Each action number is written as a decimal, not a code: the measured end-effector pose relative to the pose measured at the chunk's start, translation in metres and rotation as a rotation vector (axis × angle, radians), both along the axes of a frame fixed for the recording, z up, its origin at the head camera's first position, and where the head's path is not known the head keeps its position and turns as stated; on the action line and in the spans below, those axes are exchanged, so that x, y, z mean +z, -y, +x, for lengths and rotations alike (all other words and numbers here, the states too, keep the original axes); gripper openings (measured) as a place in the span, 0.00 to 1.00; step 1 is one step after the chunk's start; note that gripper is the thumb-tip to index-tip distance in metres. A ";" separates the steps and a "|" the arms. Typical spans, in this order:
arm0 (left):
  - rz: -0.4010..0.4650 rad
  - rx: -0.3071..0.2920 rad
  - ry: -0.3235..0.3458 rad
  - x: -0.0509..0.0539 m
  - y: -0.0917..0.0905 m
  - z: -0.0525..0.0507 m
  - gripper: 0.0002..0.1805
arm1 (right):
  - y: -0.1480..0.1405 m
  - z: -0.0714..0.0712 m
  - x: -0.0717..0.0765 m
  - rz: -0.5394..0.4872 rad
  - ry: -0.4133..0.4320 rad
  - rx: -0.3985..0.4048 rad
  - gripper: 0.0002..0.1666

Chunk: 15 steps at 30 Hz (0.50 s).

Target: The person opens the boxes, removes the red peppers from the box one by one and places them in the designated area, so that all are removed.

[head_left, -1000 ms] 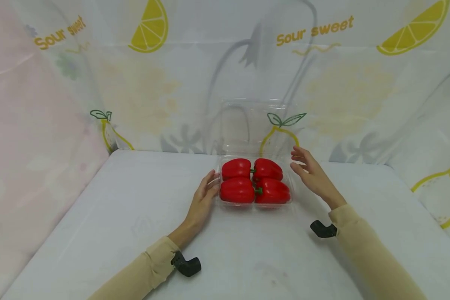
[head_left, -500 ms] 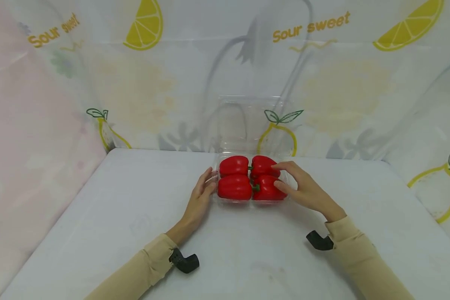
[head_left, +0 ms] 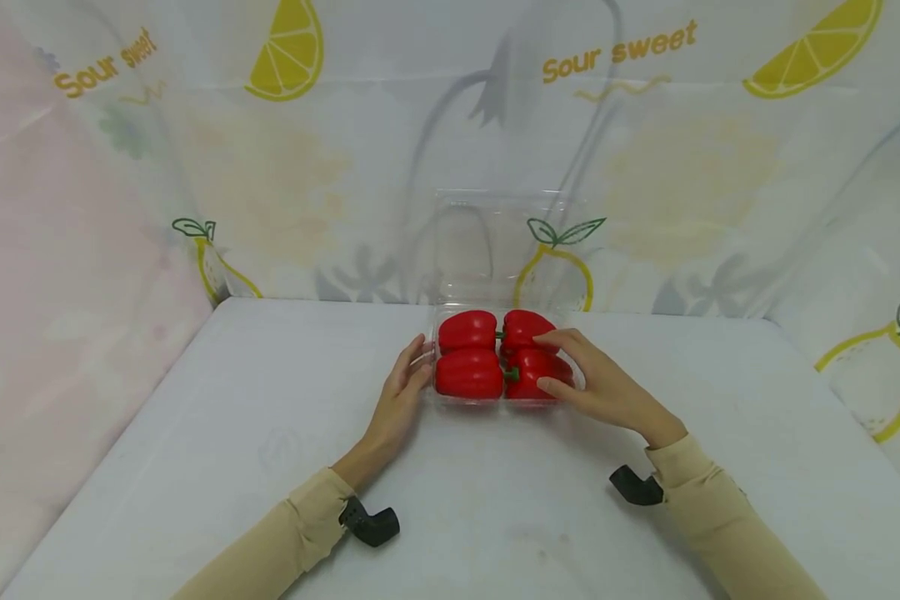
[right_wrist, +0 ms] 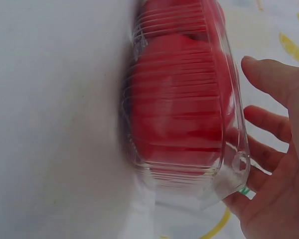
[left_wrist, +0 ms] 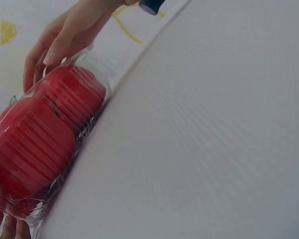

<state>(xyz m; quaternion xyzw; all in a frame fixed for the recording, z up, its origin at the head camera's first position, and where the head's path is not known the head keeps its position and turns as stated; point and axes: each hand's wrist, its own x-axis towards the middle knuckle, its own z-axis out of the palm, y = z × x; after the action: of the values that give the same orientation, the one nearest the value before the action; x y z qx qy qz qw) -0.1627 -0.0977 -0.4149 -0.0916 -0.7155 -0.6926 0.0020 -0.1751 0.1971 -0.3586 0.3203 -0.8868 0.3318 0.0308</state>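
Near the far edge of the tabletop (head_left: 300,375), the box (head_left: 504,403) held four peppers (head_left: 468,373), the left hand (head_left: 399,400) relaxed at its left side, apparently for steadiness, the right hand (head_left: 606,388), thumb and fingers apart, over the right pair.

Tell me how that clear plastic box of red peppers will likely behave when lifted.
The clear plastic box may flex, since its ribbed walls look thin. Its smooth, glossy sides could prove slippery. The raised lid, standing open behind the red peppers, might swing or wobble.
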 end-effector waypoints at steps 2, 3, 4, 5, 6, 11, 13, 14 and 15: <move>0.000 0.002 0.008 0.000 0.000 0.000 0.29 | 0.000 0.000 -0.001 -0.003 0.007 -0.002 0.33; -0.001 0.004 0.014 0.000 0.000 0.001 0.29 | -0.001 0.000 -0.002 -0.005 0.014 -0.003 0.33; -0.002 0.005 0.015 0.000 0.000 0.000 0.29 | -0.001 0.000 -0.002 -0.005 0.018 -0.002 0.33; -0.001 0.006 0.016 0.000 0.000 0.000 0.29 | -0.001 -0.001 -0.002 -0.006 0.026 -0.002 0.33; -0.001 0.006 0.016 0.001 0.001 0.000 0.28 | -0.001 -0.001 -0.002 -0.004 0.033 -0.004 0.33; -0.002 -0.001 0.016 0.000 0.001 0.000 0.28 | -0.001 -0.002 -0.004 0.006 0.072 -0.007 0.35; -0.004 -0.006 0.010 0.000 0.001 0.000 0.29 | -0.002 -0.002 -0.005 0.013 0.083 -0.010 0.35; -0.005 -0.007 0.008 0.000 0.001 -0.001 0.29 | -0.002 -0.002 -0.005 0.018 0.088 -0.011 0.36; -0.006 -0.007 0.008 0.000 0.000 -0.001 0.29 | -0.002 -0.002 -0.006 0.021 0.091 -0.011 0.35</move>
<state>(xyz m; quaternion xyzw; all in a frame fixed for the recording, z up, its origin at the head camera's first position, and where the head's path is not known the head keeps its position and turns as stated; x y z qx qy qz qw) -0.1632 -0.0981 -0.4151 -0.0914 -0.7173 -0.6907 -0.0033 -0.1772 0.1988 -0.3643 0.3005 -0.8923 0.3366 -0.0110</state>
